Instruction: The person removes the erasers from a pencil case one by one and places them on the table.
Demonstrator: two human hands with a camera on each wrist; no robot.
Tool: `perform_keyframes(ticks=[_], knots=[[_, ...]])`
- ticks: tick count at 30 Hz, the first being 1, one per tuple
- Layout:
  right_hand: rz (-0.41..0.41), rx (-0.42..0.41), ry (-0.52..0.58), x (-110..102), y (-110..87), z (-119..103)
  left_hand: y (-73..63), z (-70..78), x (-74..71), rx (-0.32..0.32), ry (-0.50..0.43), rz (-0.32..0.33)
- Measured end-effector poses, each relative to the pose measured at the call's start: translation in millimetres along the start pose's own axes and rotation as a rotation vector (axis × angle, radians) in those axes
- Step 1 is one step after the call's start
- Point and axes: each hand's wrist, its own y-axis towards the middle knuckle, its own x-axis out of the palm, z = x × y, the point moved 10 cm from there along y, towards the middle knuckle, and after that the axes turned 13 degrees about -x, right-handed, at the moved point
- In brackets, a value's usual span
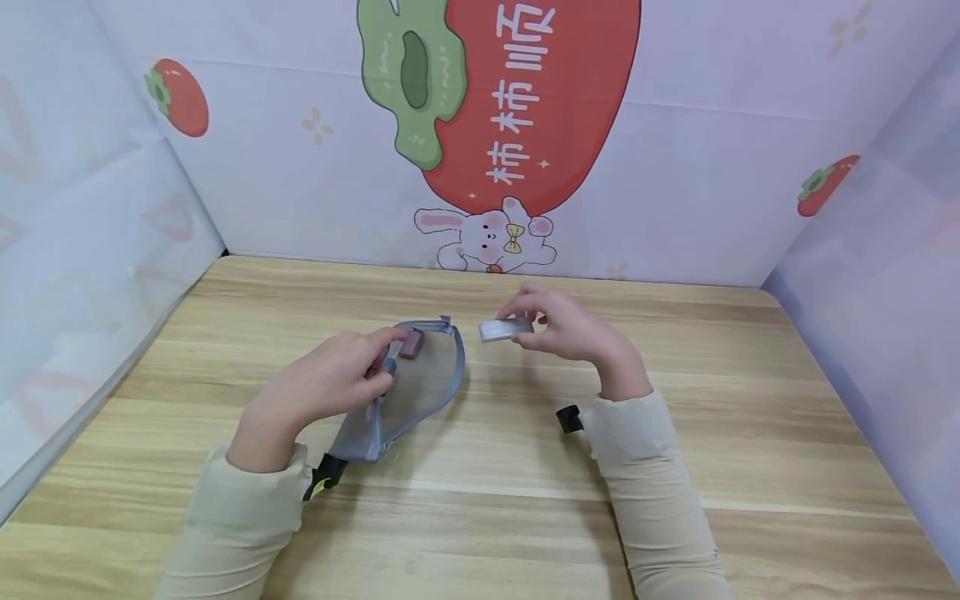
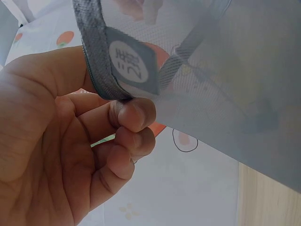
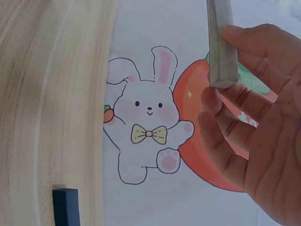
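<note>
My left hand (image 1: 330, 375) pinches the grey zip edge of a see-through mesh pouch (image 1: 431, 385), near its grey label (image 2: 134, 63). The zip side of the pouch gapes, and a small mauve block (image 1: 411, 344) shows there beside the fingertips. I cannot tell whether it lies within the mesh. Right of the pouch, above the table, my right hand (image 1: 562, 325) holds a whitish rectangular block (image 1: 495, 330) between thumb and fingertips. In the right wrist view the same pale block (image 3: 221, 52) points down past the fingers, apart from the pouch.
A dark blue block (image 3: 67, 207) rests on the wood-grain table (image 1: 495, 517), seen in the right wrist view. Behind the table stands a white backdrop (image 1: 690, 200) printed with persimmons and a rabbit. A ring pull (image 1: 392, 454) hangs at the pouch's near corner.
</note>
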Motion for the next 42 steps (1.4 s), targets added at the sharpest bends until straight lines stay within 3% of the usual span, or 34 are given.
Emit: perform_keyframes(ticks=[42], knots=[[0.118, 0.167, -0.067, -43, -35.5, 39, 1.5, -1.1, 0.8, -0.014, -0.006, -0.022]])
